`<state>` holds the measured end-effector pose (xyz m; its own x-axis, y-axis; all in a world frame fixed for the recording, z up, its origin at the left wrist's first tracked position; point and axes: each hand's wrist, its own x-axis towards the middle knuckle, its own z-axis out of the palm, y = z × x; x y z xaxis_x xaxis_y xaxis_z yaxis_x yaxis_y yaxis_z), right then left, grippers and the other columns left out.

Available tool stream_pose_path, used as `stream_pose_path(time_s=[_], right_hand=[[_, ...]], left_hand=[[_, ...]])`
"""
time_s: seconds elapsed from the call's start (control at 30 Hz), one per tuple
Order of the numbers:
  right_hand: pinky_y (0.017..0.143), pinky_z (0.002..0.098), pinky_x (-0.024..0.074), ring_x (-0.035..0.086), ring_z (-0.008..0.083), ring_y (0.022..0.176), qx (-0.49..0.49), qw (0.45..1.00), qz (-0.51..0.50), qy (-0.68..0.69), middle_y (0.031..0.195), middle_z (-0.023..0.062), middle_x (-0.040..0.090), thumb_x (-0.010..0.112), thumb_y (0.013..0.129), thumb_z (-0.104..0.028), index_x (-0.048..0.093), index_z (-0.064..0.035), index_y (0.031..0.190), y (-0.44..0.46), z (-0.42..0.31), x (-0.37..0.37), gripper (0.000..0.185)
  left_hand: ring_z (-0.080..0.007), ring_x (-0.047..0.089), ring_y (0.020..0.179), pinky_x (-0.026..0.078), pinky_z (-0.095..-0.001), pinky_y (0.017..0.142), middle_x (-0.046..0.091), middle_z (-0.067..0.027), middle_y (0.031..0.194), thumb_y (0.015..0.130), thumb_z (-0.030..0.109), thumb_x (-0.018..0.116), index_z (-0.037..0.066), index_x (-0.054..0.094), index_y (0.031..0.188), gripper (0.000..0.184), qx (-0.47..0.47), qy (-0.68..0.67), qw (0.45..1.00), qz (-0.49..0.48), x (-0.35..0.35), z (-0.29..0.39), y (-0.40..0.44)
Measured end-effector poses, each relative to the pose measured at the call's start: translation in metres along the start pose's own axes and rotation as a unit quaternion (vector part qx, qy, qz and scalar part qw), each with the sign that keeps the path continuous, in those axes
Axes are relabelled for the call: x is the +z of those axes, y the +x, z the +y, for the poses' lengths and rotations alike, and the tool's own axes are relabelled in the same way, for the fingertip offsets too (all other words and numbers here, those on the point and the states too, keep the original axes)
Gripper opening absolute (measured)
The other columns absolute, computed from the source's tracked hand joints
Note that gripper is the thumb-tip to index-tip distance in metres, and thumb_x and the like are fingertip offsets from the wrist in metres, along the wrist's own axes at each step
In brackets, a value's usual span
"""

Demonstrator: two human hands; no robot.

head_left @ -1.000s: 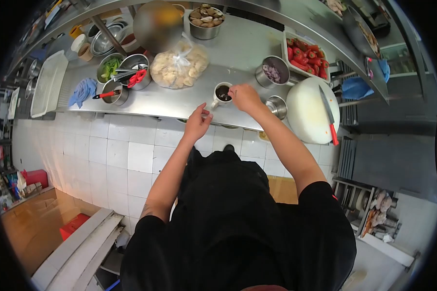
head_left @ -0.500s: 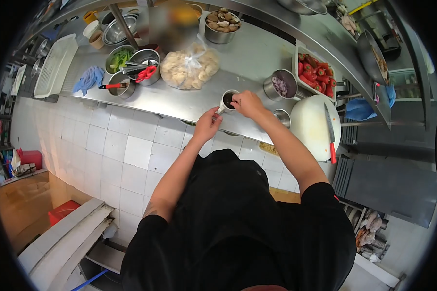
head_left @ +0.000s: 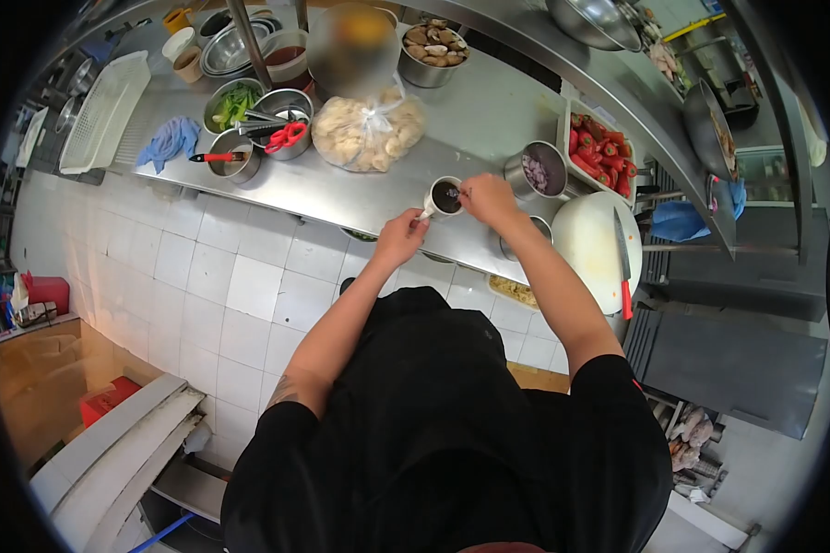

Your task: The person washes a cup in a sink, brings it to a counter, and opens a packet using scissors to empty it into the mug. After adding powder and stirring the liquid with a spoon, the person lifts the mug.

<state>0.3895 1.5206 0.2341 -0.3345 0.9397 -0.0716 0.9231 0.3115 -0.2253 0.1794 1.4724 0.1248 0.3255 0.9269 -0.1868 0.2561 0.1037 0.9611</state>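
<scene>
Just above the frame's centre, by the table's front edge, our left hand grasps the cup's handle; our right hand meets its rim, grip unclear to us.

A white mug, mouth facing up, is near the front edge of the metal bench, holding dark brown liquid. Its handle points left and toward that edge. A shiny piece by the liquid's right side is too small to identify.
</scene>
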Motion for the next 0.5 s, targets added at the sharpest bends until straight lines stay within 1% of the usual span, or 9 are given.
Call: stream_pose_path(time_s=[0.07, 0.1, 0.2, 0.27, 0.3, 0.37, 0.4, 0.47, 0.5], right_hand=[[0.070, 0.0483, 0.0545, 0.068, 0.0364, 0.079, 0.058, 0.995, 0.006, -0.082, 0.078, 0.0138, 0.069, 0.073, 0.081, -0.023, 0.072, -0.0115, 0.083, 0.007, 0.001, -0.004, 0.012], [0.070, 0.0483, 0.0545, 0.068, 0.0364, 0.079, 0.058, 0.995, 0.008, -0.083, 0.078, 0.0138, 0.069, 0.073, 0.081, -0.023, 0.072, -0.0115, 0.083, 0.008, -0.002, -0.003, 0.012], [0.069, 0.0478, 0.0546, 0.068, 0.0359, 0.080, 0.057, 0.997, 0.033, -0.027, 0.078, 0.0150, 0.069, 0.072, 0.081, -0.022, 0.072, -0.0105, 0.082, 0.011, -0.013, 0.000, 0.011], [0.069, 0.0476, 0.0547, 0.068, 0.0363, 0.080, 0.016, 0.998, -0.049, 0.033, 0.078, 0.0155, 0.069, 0.070, 0.083, -0.022, 0.073, -0.0099, 0.081, 0.010, -0.014, -0.007, 0.013], [0.069, 0.0476, 0.0547, 0.068, 0.0363, 0.080, 0.014, 0.998, -0.048, 0.033, 0.078, 0.0155, 0.069, 0.070, 0.083, -0.022, 0.073, -0.0099, 0.081, 0.011, -0.013, -0.010, 0.013], [0.070, 0.0472, 0.0547, 0.068, 0.0369, 0.080, 0.046, 0.996, -0.049, -0.064, 0.078, 0.0151, 0.069, 0.071, 0.083, -0.024, 0.073, -0.0101, 0.081, 0.012, -0.009, -0.016, 0.014], [0.070, 0.0472, 0.0547, 0.068, 0.0369, 0.080, 0.046, 0.996, -0.047, -0.064, 0.078, 0.0151, 0.069, 0.071, 0.083, -0.024, 0.073, -0.0101, 0.081, 0.014, -0.008, -0.011, 0.014], [0.070, 0.0467, 0.0550, 0.068, 0.0362, 0.080, 0.063, 0.995, 0.007, -0.070, 0.078, 0.0146, 0.069, 0.072, 0.081, -0.026, 0.074, -0.0112, 0.082, 0.020, -0.010, -0.004, 0.015], [0.070, 0.0467, 0.0550, 0.068, 0.0362, 0.080, 0.062, 0.996, 0.009, -0.070, 0.078, 0.0146, 0.069, 0.072, 0.081, -0.026, 0.074, -0.0112, 0.082, 0.019, -0.011, -0.007, 0.015]], left_hand=[[-0.0175, 0.071, 0.072, 0.056, -0.0304, 0.067, 0.071, -0.0103, 0.089, 0.099, 0.024, 0.060, 0.003, 0.062, 0.118, 0.029, -0.025, -0.023, 0.999, -0.014, -0.002, 0.006, -0.001], [-0.0172, 0.071, 0.072, 0.056, -0.0301, 0.067, 0.071, -0.0101, 0.089, 0.099, 0.024, 0.059, 0.003, 0.061, 0.118, 0.029, -0.049, -0.045, 0.997, -0.028, -0.003, 0.011, -0.001], [-0.0166, 0.072, 0.070, 0.054, -0.0315, 0.066, 0.071, -0.0070, 0.084, 0.099, 0.029, 0.059, 0.005, 0.062, 0.118, 0.031, -0.066, -0.085, 0.994, -0.030, 0.004, -0.001, 0.005], [-0.0168, 0.071, 0.070, 0.054, -0.0314, 0.066, 0.071, -0.0072, 0.084, 0.099, 0.029, 0.059, 0.005, 0.062, 0.118, 0.031, -0.066, -0.089, 0.993, -0.030, 0.006, -0.006, 0.007], [-0.0170, 0.071, 0.070, 0.054, -0.0313, 0.066, 0.071, -0.0073, 0.085, 0.099, 0.030, 0.059, 0.004, 0.062, 0.118, 0.032, -0.068, -0.094, 0.993, -0.033, 0.006, -0.006, 0.007], [-0.0162, 0.070, 0.072, 0.055, -0.0302, 0.067, 0.071, -0.0086, 0.088, 0.100, 0.028, 0.059, 0.003, 0.061, 0.117, 0.030, -0.075, -0.095, 0.992, -0.040, 0.005, -0.003, 0.008], [-0.0155, 0.069, 0.074, 0.055, -0.0292, 0.069, 0.070, -0.0098, 0.091, 0.100, 0.026, 0.059, 0.002, 0.060, 0.115, 0.029, -0.082, -0.097, 0.991, -0.048, 0.004, 0.000, 0.007], [-0.0155, 0.069, 0.074, 0.055, -0.0291, 0.069, 0.070, -0.0099, 0.091, 0.100, 0.027, 0.059, 0.002, 0.060, 0.115, 0.029, -0.081, -0.091, 0.991, -0.048, 0.003, 0.002, 0.008], [-0.0154, 0.069, 0.074, 0.055, -0.0291, 0.069, 0.070, -0.0099, 0.091, 0.100, 0.027, 0.059, 0.002, 0.060, 0.115, 0.030, -0.082, -0.087, 0.992, -0.049, 0.003, 0.002, 0.008]])
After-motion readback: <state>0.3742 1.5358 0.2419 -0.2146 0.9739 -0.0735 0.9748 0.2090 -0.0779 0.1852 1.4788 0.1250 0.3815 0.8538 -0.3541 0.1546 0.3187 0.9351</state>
